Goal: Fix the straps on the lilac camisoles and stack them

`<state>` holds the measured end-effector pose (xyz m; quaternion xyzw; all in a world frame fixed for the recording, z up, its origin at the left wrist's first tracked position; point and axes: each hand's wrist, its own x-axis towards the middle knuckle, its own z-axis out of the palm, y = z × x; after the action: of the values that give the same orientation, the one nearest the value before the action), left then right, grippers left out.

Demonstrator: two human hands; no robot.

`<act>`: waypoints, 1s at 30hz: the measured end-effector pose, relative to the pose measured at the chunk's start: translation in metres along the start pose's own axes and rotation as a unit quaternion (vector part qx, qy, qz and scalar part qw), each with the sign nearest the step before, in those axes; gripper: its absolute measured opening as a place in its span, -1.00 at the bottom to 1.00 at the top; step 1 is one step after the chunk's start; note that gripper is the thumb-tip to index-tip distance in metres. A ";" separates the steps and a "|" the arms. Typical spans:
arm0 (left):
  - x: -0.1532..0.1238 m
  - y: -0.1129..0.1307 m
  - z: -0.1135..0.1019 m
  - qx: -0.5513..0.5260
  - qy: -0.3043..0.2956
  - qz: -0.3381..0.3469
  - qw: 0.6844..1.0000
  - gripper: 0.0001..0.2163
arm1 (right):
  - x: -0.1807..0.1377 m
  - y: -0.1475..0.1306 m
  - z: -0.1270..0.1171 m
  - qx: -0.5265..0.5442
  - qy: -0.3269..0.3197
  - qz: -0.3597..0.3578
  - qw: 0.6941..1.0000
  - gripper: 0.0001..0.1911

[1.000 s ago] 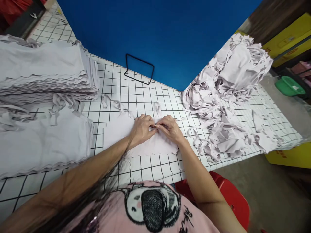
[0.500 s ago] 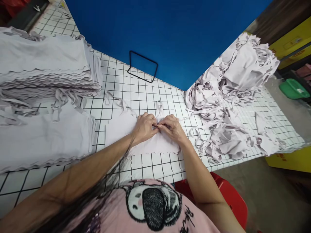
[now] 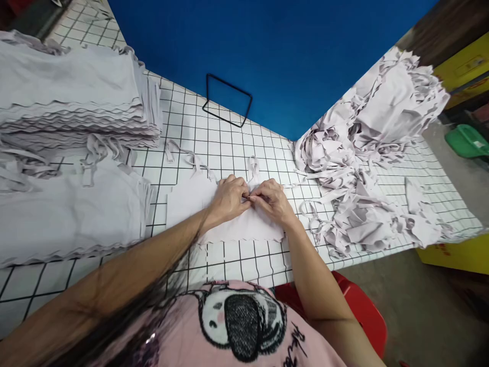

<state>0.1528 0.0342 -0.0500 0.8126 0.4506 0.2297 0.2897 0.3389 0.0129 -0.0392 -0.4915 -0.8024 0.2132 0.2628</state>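
Note:
A pale camisole-like garment [image 3: 187, 199] with thin straps lies flat on the grid-patterned tablecloth [image 3: 252, 265] in front of me. Both hands rest on its middle, fingertips meeting. My left hand [image 3: 229, 198] is closed, thumb and forefinger pinching the cloth near the neckline. Close against it, my right hand [image 3: 272, 199] pinches the same spot from the other side. What lies exactly between the fingertips is too small to make out. One strap loop [image 3: 252, 165] sticks up just beyond the hands.
Folded stacks of similar garments, an upper stack [image 3: 69, 81] and a lower stack [image 3: 69, 209], sit at left. A crumpled heap of pale cloth [image 3: 382, 112] spreads over the right side. A black wire frame [image 3: 229, 100] stands by the blue panel [image 3: 275, 56]. A red stool [image 3: 361, 311] is below right.
The hands keep their pinch at the same place on the garment. The view has shifted slightly, and little else differs.

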 end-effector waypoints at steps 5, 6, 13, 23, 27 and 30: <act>0.000 -0.001 0.000 -0.005 -0.008 -0.006 1.000 -0.85 | -0.001 0.000 -0.001 -0.011 0.002 -0.008 1.000 -0.86; 0.000 -0.001 0.000 -0.005 -0.008 -0.007 1.000 -0.85 | -0.001 0.000 -0.002 -0.015 -0.001 -0.007 1.000 -0.86; 0.000 -0.001 0.001 -0.006 -0.002 -0.002 1.000 -0.91 | -0.001 -0.006 -0.006 -0.045 -0.009 -0.003 0.999 -0.86; 0.001 -0.001 0.002 -0.007 0.000 -0.004 1.000 -0.89 | -0.001 -0.006 -0.003 -0.045 -0.004 -0.013 0.999 -0.87; 0.001 0.000 0.001 -0.008 -0.004 -0.008 1.000 -0.91 | -0.001 -0.007 -0.004 -0.054 -0.009 -0.013 0.998 -0.87; 0.001 0.001 0.000 -0.012 -0.003 -0.008 1.000 -0.90 | 0.000 -0.008 -0.005 -0.069 -0.016 -0.011 0.997 -0.86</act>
<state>0.1536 0.0345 -0.0493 0.8061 0.4536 0.2300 0.3025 0.3368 0.0099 -0.0312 -0.4963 -0.8246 0.1625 0.2176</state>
